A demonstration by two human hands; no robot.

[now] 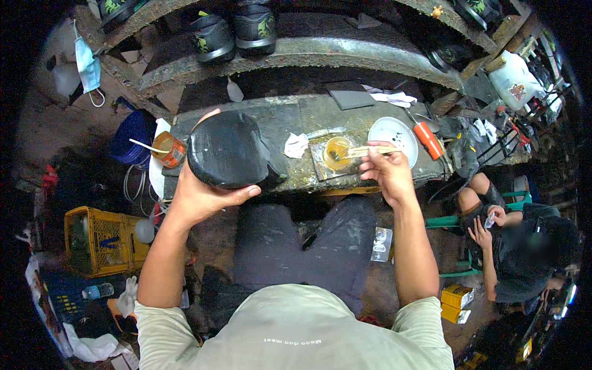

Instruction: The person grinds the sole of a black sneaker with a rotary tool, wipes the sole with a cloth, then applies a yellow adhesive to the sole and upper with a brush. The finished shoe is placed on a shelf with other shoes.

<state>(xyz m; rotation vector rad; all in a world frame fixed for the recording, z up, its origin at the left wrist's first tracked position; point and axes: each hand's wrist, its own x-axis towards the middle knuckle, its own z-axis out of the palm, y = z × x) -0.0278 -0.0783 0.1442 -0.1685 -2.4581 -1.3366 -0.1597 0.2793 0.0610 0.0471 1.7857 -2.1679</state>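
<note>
Left hand (206,191) raised, fingers curled in a grip; right hand (385,169) pinching, forearms extended.

I can't see the shoe's (229,150) upper, hidden behind its sole; brush (364,150) tip lost inside the glue cup (337,152); shelf shoes (234,31) cropped.

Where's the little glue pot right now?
In the head view, the small amber pot sits on the workbench right of centre, beside the white plate, with the right hand dipping a brush into it.

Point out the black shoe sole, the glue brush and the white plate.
black shoe sole (227,150), head view, middle of its flat underside.
glue brush (364,151), head view, mid handle.
white plate (390,131), head view, bare centre.
</note>
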